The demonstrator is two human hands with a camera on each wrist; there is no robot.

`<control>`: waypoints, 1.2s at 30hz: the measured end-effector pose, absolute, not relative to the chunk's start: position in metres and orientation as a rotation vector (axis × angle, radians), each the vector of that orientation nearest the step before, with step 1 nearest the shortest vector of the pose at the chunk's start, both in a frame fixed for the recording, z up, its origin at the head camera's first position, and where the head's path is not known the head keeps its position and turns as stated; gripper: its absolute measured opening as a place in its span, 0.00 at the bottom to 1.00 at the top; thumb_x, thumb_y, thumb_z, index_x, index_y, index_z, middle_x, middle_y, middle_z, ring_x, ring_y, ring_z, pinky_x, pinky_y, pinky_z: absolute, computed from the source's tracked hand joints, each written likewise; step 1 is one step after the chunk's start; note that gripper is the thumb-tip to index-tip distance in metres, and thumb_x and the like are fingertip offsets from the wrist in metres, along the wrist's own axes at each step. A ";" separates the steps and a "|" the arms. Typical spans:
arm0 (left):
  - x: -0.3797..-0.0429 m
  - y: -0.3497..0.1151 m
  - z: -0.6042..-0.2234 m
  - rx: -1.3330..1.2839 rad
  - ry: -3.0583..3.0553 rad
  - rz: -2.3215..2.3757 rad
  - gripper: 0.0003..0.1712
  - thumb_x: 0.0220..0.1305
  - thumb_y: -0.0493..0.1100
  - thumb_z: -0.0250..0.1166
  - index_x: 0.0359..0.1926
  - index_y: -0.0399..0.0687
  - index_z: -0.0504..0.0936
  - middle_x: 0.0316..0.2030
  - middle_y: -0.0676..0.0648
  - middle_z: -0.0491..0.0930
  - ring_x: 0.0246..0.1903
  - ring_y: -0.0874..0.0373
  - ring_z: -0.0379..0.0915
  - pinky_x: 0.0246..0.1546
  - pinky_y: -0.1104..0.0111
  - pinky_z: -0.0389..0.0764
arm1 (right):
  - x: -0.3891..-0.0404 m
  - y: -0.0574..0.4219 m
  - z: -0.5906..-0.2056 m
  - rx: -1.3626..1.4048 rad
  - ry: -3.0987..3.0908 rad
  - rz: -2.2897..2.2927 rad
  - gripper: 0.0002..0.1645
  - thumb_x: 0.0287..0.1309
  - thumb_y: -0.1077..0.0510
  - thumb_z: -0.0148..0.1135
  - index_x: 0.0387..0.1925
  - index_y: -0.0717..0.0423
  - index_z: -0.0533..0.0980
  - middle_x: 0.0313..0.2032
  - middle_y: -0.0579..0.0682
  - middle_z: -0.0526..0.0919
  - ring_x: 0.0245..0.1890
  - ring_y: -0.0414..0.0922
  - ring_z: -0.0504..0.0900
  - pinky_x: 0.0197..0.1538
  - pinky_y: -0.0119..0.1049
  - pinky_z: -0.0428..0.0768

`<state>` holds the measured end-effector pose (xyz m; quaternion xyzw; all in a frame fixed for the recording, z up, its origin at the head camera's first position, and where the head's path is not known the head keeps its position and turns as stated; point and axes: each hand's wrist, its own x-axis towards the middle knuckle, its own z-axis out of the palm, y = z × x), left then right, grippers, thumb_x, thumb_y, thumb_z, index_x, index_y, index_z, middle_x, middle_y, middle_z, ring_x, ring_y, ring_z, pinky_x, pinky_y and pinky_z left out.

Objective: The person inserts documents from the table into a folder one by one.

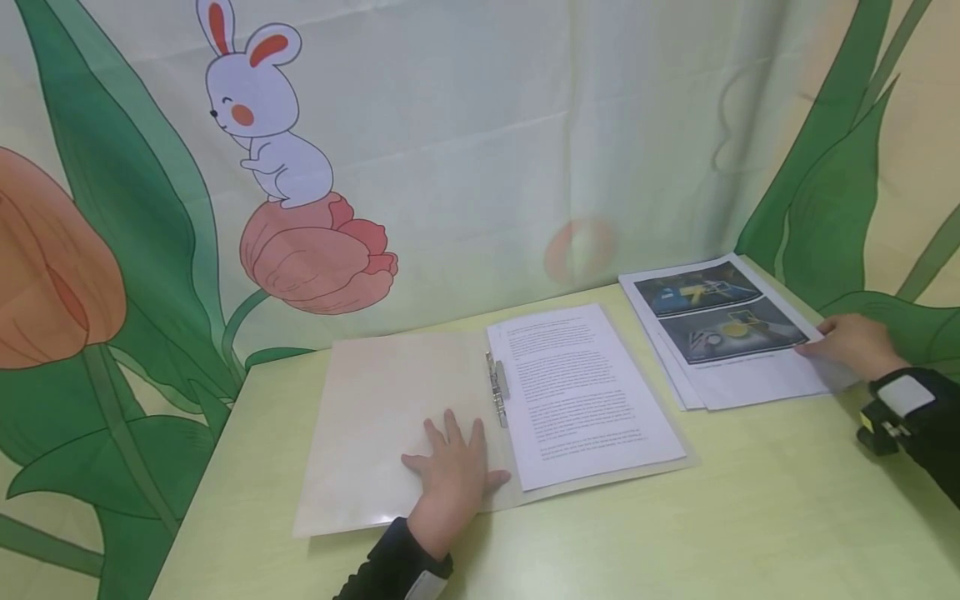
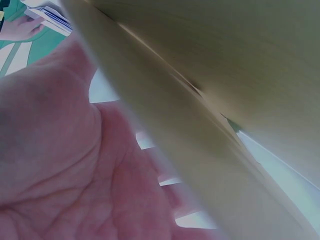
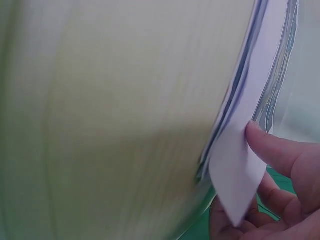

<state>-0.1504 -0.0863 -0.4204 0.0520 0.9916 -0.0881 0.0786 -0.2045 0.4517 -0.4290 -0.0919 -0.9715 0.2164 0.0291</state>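
Observation:
A clear plastic folder (image 1: 390, 400) lies spread out on the table, with a metal binder clip (image 1: 496, 389) along its spine. On its right side rests a page of printed text (image 1: 581, 400). My left hand (image 1: 453, 475) presses on the left cover near the spine, fingers spread. To the right is a stack of paper, its top sheet (image 1: 765, 383) printed with two colour pictures. My right hand (image 1: 858, 343) pinches the right edge of this paper. In the right wrist view the thumb (image 3: 270, 142) lies on the paper and the other fingers are under it.
The pale yellow-green table (image 1: 750, 517) backs onto a hanging cloth (image 1: 480, 167) printed with a rabbit and tulips. The paper stack sits near the table's back right edge, close to the cloth.

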 end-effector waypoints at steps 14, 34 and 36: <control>-0.150 -0.086 -0.420 0.155 2.957 -0.251 0.49 0.54 0.74 0.62 0.71 0.57 0.67 0.71 0.37 0.56 0.69 0.33 0.51 0.48 0.31 0.62 | -0.199 0.452 -0.431 -0.300 -2.933 0.669 0.32 0.53 0.57 0.68 0.46 0.83 0.69 0.43 0.79 0.73 0.41 0.77 0.69 0.38 0.55 0.67; -0.150 -0.086 -0.420 0.151 2.962 -0.273 0.49 0.55 0.75 0.61 0.72 0.57 0.66 0.71 0.37 0.56 0.69 0.34 0.51 0.48 0.31 0.63 | -0.196 0.454 -0.421 -0.377 -2.947 0.616 0.26 0.56 0.57 0.66 0.42 0.81 0.75 0.41 0.77 0.76 0.39 0.72 0.74 0.30 0.44 0.68; -0.150 -0.086 -0.420 0.154 2.968 -0.278 0.49 0.55 0.75 0.61 0.72 0.57 0.66 0.70 0.37 0.56 0.69 0.34 0.51 0.48 0.32 0.63 | -0.195 0.455 -0.422 -0.355 -2.940 0.606 0.25 0.56 0.57 0.66 0.41 0.81 0.75 0.41 0.77 0.75 0.39 0.72 0.75 0.30 0.44 0.69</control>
